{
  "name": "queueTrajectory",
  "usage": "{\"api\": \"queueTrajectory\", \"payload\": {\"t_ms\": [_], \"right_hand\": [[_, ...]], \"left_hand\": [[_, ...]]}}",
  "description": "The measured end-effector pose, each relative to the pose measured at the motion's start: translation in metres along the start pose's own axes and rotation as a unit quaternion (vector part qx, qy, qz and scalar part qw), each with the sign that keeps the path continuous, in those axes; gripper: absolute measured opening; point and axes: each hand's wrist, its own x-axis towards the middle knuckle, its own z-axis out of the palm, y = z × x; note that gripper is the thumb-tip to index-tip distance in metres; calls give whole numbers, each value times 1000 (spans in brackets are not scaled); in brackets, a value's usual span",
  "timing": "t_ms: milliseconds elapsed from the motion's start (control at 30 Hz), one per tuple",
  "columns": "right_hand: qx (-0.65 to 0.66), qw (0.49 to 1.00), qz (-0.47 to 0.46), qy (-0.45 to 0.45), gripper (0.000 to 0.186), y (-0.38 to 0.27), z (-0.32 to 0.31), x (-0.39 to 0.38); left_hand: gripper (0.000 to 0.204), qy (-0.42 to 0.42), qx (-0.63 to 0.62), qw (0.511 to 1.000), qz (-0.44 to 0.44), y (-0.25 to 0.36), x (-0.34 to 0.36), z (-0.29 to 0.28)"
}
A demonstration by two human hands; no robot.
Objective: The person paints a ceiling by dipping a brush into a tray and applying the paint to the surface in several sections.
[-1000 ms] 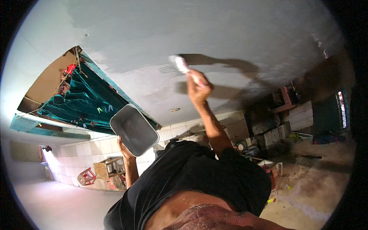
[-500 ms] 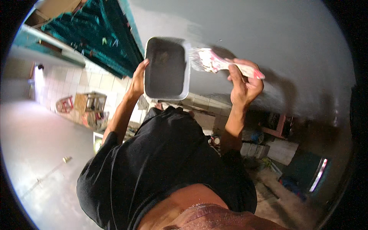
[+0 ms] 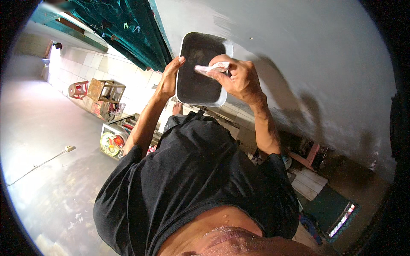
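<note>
My left hand (image 3: 171, 76) grips the left rim of a rectangular tub (image 3: 225, 96) with a pale rim and a dark grey inside, its thumb over the edge. The tub is held up in front of me, beside a grey wall. Over the tub's right side, my right hand (image 3: 240, 79) is closed around a paint-smeared paintbrush (image 3: 217, 67), white with pinkish marks. One end of the brush points left across the tub. Its bristles cannot be made out behind the fingers and the blur.
The grey wall (image 3: 299, 47) rises close on the right. A dark green curtain (image 3: 124, 30) hangs at upper left. On the tiled floor stand a wooden stool (image 3: 104, 91) and a red stool (image 3: 78, 90). Left of my body sits a tray of colourful items (image 3: 112, 143).
My right hand has swung left with the paintbrush, from in front of the wall to over the tub. The tub has shifted slightly up and right with my left hand.
</note>
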Motion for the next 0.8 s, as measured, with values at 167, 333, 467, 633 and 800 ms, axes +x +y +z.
{"api": "queueTrajectory", "payload": {"t_ms": [167, 333, 467, 633, 800], "right_hand": [[-20, 988, -77, 135, 20, 23, -11, 11], [-107, 981, -77, 140, 22, 33, -28, 4], [-144, 950, -169, 219, 23, 18, -35, -11], [-104, 967, -144, 182, 21, 10, -33, -3], [-101, 975, -137, 144, 20, 19, -21, 17]], "left_hand": [[51, 0, 74, 997, 27, -5, -1, 9], [60, 10, 126, 991, 31, -9, -5, 37], [57, 32, 106, 993, 32, -19, -9, 41], [54, 45, 95, 993, 44, -9, -15, 38], [55, 50, 76, 996, 26, -1, -12, 29]]}}
